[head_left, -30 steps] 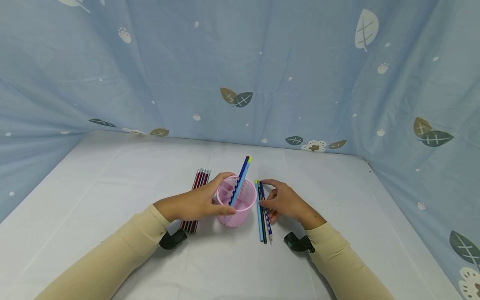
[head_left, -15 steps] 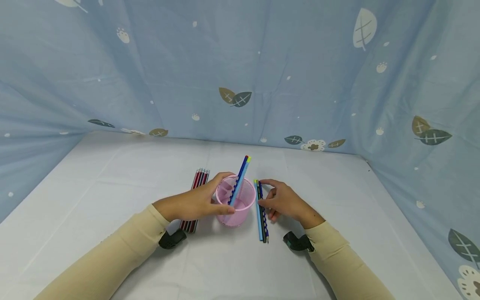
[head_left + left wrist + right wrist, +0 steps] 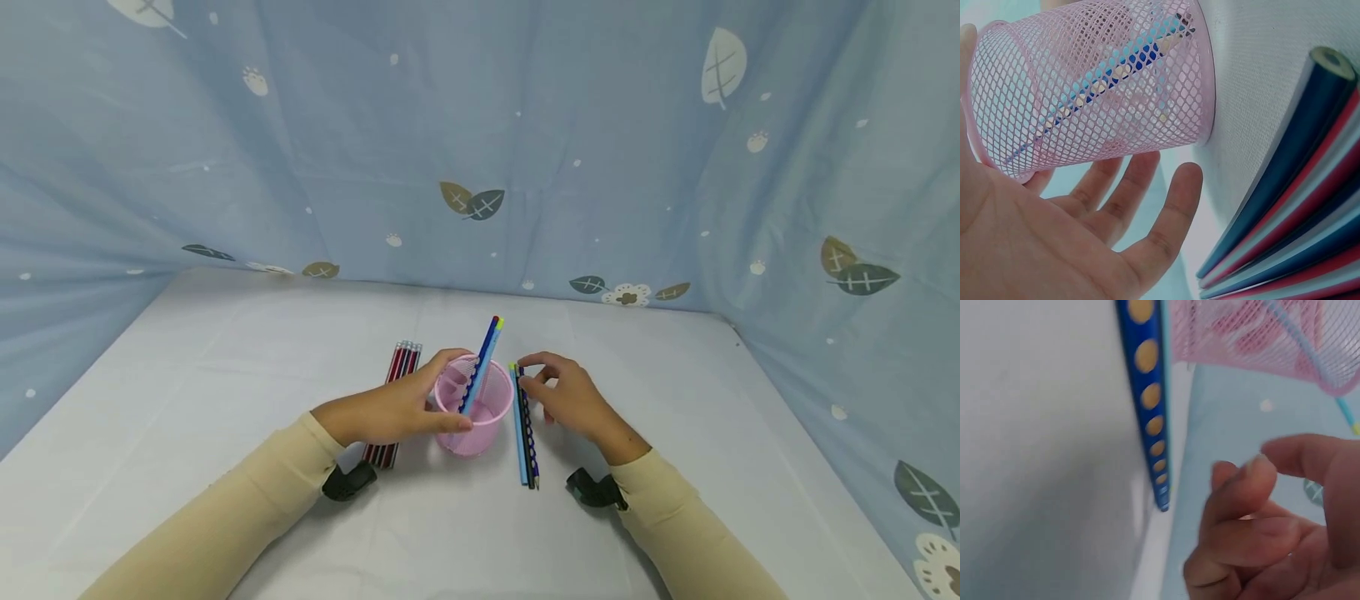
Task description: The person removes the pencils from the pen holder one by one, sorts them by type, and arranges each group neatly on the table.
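Observation:
My left hand (image 3: 397, 408) holds a pink mesh pencil cup (image 3: 468, 442), thumb at the near rim and fingers around the far side. Two pencils lean inside it: a light blue pencil (image 3: 482, 371) and a dark blue pencil (image 3: 487, 337) with dotted grip hollows. To the cup's right, a light blue pencil (image 3: 519, 442), a black pencil (image 3: 528, 467) and a dotted blue pencil (image 3: 531, 442) lie side by side. Over their far ends hovers my right hand (image 3: 570, 400), fingers loosely bent. In the right wrist view nothing sits between its fingertips, apart from the dotted pencil (image 3: 1150, 375).
Left of the cup, partly behind my left forearm, lies a row of red-and-dark striped pencils (image 3: 403, 362). Everything is on a white-covered table (image 3: 465, 533). A blue leaf-patterned curtain (image 3: 360, 150) hangs along the back and sides.
The dotted blue pencil's near tip has swung left, against the black pencil. My right hand's fingers have since lifted and drawn back from the pencils. My left hand and the cup stay in place.

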`<state>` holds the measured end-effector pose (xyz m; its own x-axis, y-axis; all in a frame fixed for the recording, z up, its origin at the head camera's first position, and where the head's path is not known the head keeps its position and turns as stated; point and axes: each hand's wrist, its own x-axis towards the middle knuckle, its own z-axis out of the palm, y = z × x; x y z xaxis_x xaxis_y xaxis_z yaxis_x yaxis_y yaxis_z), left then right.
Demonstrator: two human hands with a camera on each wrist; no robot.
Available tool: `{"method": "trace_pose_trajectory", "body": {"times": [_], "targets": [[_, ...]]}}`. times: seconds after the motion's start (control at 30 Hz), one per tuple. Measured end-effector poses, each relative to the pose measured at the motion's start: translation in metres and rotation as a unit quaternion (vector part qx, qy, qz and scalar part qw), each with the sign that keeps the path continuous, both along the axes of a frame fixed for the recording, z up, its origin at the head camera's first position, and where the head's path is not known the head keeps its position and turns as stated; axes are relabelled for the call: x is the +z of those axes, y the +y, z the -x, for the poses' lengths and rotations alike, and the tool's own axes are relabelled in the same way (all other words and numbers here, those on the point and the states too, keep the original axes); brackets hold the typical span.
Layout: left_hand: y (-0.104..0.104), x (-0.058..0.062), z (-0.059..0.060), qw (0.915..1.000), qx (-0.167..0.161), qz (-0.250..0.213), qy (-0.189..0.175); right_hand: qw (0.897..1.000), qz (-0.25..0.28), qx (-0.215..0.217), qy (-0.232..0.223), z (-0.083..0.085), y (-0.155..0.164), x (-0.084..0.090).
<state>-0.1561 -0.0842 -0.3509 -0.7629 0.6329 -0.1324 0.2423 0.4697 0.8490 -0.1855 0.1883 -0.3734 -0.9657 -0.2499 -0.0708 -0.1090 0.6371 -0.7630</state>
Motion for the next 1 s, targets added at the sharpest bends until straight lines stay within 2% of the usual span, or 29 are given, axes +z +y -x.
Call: {"method": "trace_pose_trajectory", "body": {"times": [0.23,0.4,0.57,0.7,1.0], "targets": [[0.001,-0.001,-0.001,1.0000,-0.001,-0.003,0.005,0.994,0.092,-0.029,0.048,-0.010,-0.007,0.012],[0.001,-0.003,-0.001,1.0000,-0.002,-0.004,0.002,0.986,0.139,-0.050,0.081,-0.014,-0.014,0.022],[0.001,-0.005,0.000,0.9999,-0.003,-0.008,0.011,0.975,0.184,-0.061,0.112,-0.011,-0.025,0.027],[0.002,-0.004,0.001,0.9998,-0.005,-0.012,0.011,0.971,0.197,-0.075,0.110,-0.010,-0.032,0.024],[0.000,-0.003,0.004,0.9998,-0.008,-0.007,0.015,0.977,0.195,-0.053,0.064,-0.011,-0.039,0.018]]}}
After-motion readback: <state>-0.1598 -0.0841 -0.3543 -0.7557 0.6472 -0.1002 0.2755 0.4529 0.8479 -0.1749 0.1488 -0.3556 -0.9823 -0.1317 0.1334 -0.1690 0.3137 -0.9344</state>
